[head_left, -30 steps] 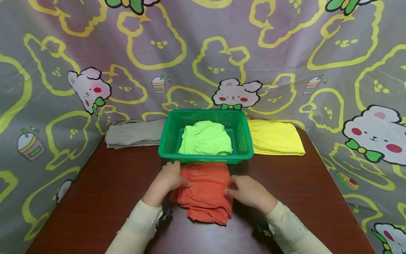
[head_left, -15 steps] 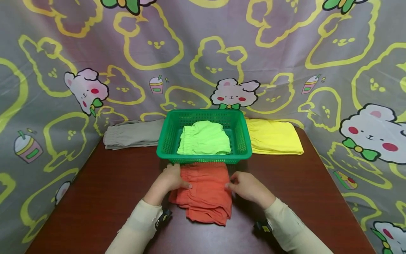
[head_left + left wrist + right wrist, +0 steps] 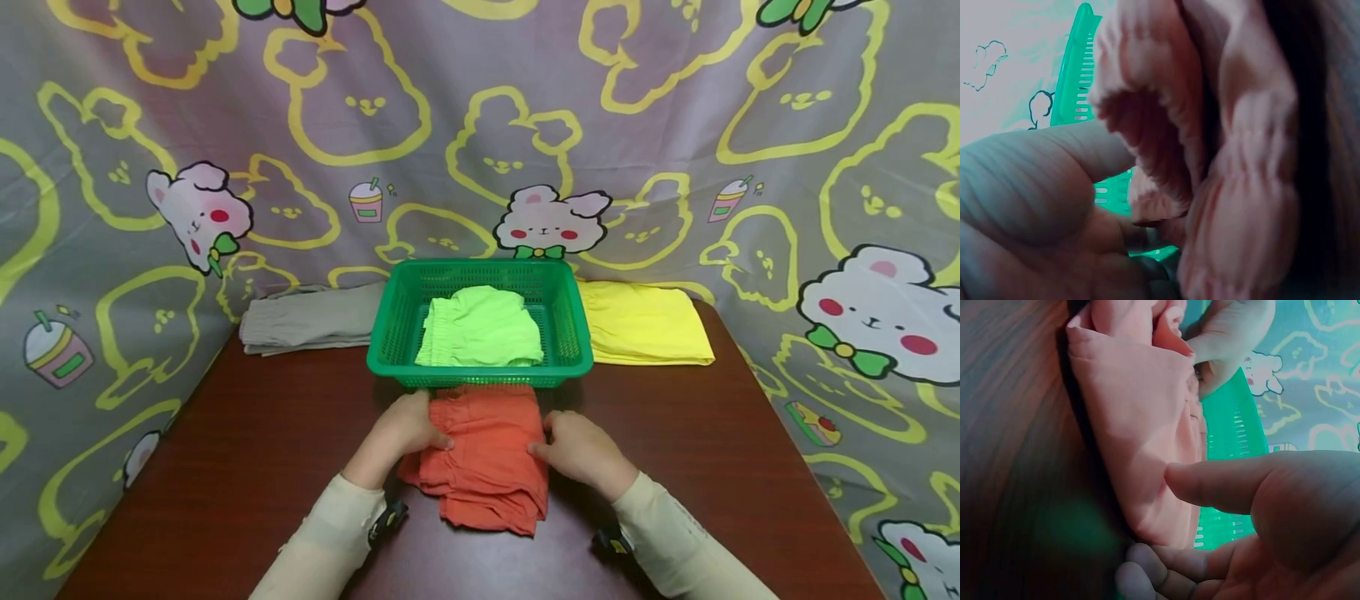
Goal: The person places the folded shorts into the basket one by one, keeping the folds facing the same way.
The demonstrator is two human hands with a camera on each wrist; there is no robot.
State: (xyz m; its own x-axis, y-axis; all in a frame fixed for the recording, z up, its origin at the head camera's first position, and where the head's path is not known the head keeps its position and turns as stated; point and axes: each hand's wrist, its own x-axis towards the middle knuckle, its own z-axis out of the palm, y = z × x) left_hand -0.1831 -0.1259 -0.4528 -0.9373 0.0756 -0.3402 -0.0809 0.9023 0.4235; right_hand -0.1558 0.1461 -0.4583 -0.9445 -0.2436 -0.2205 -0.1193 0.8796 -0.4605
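Note:
Folded orange-red shorts point(image 3: 491, 446) with a gathered elastic waistband lie on the table, right in front of the green basket. My left hand point(image 3: 403, 429) grips their left side, the thumb on top and the fingers around the edge. In the left wrist view the thumb goes behind the gathered waistband point(image 3: 1241, 219). At the right side my right hand point(image 3: 585, 450) pinches the folded edge. The right wrist view has its thumb against the cloth point(image 3: 1129, 419) and its curled fingers point(image 3: 1147, 562) at the lower edge. Folded lime-green shorts point(image 3: 483, 325) lie inside the basket.
The green plastic basket point(image 3: 382, 367) stands at the back middle of the brown table point(image 3: 285, 433). A folded grey garment point(image 3: 315, 317) lies to its left and a folded yellow one point(image 3: 645, 325) to its right. A patterned curtain point(image 3: 420, 108) hangs behind and at both sides.
My right hand has shifted slightly left and its thumb now lies further onto the orange-red shorts. The left hand keeps its place on them. The head view has turned slightly.

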